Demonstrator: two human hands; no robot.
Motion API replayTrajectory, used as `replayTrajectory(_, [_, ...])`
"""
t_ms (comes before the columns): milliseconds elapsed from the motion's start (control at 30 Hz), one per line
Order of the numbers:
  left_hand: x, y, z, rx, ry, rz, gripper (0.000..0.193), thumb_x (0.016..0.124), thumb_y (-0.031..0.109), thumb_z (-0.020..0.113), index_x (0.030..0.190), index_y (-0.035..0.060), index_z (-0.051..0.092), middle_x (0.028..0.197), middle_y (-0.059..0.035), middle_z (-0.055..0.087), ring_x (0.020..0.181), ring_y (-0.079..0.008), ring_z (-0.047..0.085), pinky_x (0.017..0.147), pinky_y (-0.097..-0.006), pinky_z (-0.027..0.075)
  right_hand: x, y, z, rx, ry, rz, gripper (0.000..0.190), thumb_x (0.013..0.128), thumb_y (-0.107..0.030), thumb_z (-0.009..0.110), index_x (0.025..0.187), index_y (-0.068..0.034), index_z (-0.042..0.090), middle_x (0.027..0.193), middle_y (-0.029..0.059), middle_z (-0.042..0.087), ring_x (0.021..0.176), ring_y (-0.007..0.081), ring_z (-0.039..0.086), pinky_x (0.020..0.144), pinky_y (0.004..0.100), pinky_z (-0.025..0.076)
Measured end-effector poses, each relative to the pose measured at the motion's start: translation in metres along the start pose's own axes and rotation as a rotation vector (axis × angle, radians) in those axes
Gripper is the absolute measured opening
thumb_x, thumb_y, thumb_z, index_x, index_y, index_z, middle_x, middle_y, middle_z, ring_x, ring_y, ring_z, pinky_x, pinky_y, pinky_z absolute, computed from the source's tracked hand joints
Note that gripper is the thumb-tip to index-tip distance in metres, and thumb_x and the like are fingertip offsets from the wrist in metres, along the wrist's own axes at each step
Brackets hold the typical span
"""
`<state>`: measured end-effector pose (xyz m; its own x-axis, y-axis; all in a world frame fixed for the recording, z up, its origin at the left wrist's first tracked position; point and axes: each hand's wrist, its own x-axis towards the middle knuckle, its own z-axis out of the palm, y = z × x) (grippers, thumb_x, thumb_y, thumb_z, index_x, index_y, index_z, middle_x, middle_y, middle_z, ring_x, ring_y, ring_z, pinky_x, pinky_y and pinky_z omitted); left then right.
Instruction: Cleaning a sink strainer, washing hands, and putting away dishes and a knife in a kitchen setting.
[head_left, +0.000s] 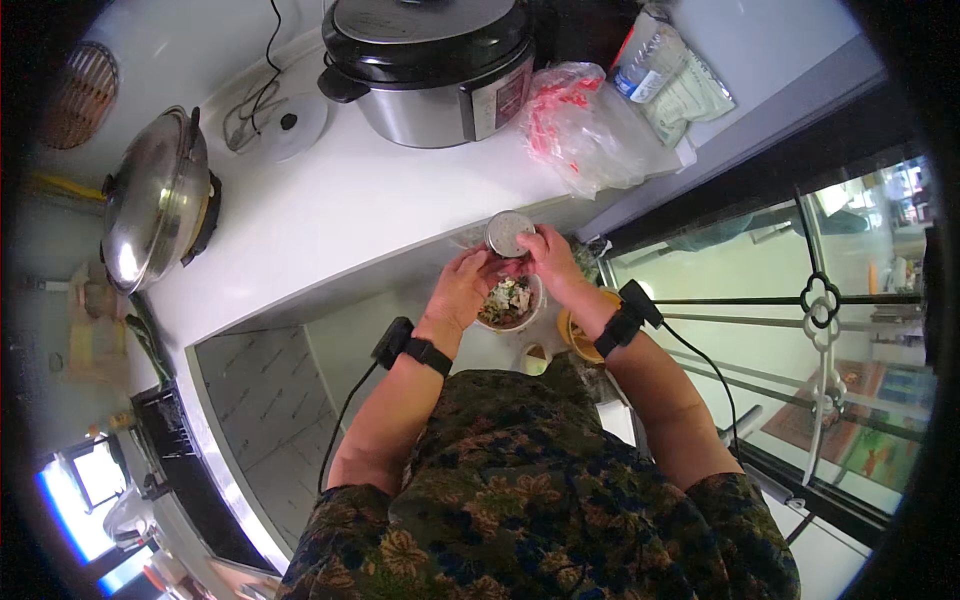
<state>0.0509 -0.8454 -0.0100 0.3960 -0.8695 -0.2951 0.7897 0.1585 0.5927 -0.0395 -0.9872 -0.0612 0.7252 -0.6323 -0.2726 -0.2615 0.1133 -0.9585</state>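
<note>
Between my hands is a small round container with a pale, silvery lid (510, 233). My left hand (461, 289) is around its lower part, and my right hand (553, 259) grips it from the right with the thumb on the lid's edge. Below the hands stands a white bowl (537, 304) of chopped, mixed food with green and whitish pieces. The body of the container is mostly hidden by the fingers.
A large electric pressure cooker (427, 112) stands on the white counter (322, 217), with plastic bags (585, 142) to its right. A lidded metal wok (154, 202) is at the left. Near my right forearm is a yellow container (574, 337). Glass doors (720, 277) stand at the right.
</note>
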Motion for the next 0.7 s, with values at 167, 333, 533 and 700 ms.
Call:
replayTrajectory(167, [-0.014, -0.002, -0.035, -0.051, 0.139, -0.117, 0.028, 0.083, 0.014, 0.037, 0.098, -0.0075, 0.048, 0.095, -0.0172, 0.055, 0.084, -0.0278, 0.056, 0.078, -0.0361, 0.046, -0.03, -0.095, 0.022, 0.494, -0.095, 0.034, 0.036, 0.078, -0.023, 0.05, 0.1, 0.004, 0.042, 0.086, 0.0129, 0.053, 0.067, 0.0217, 0.056, 0.058, 0.0331, 0.05])
replayTrajectory(333, [-0.01, -0.013, -0.04, 0.004, 0.214, -0.23, 0.024, 0.082, 0.009, 0.038, 0.092, -0.0081, 0.05, 0.09, -0.0178, 0.057, 0.081, -0.0287, 0.056, 0.074, -0.0361, 0.048, -0.017, -0.066, 0.016, 0.297, -0.025, 0.12, 0.038, 0.075, -0.024, 0.053, 0.096, 0.006, 0.043, 0.085, 0.0146, 0.052, 0.062, 0.022, 0.056, 0.05, 0.0322, 0.049])
replayTrajectory(533, [-0.009, -0.017, -0.054, -0.062, 0.207, -0.178, 0.023, 0.081, 0.011, 0.037, 0.093, -0.0044, 0.048, 0.086, -0.0187, 0.055, 0.078, -0.0303, 0.057, 0.069, -0.0394, 0.049, -0.038, -0.046, 0.009, 0.23, 0.024, 0.241, 0.034, 0.073, -0.024, 0.056, 0.093, 0.002, 0.047, 0.079, 0.0107, 0.054, 0.067, 0.0199, 0.055, 0.05, 0.0312, 0.051])
replayTrajectory(700, [-0.004, -0.011, -0.033, -0.083, 0.135, -0.37, 0.035, 0.085, 0.025, 0.041, 0.107, -0.0025, 0.042, 0.099, -0.0166, 0.051, 0.089, -0.0271, 0.052, 0.075, -0.0392, 0.046, -0.046, -0.031, 0.008, -0.283, 0.017, -0.042, 0.036, 0.069, -0.02, 0.06, 0.096, 0.0, 0.046, 0.078, 0.0122, 0.053, 0.07, 0.0236, 0.054, 0.056, 0.0334, 0.047])
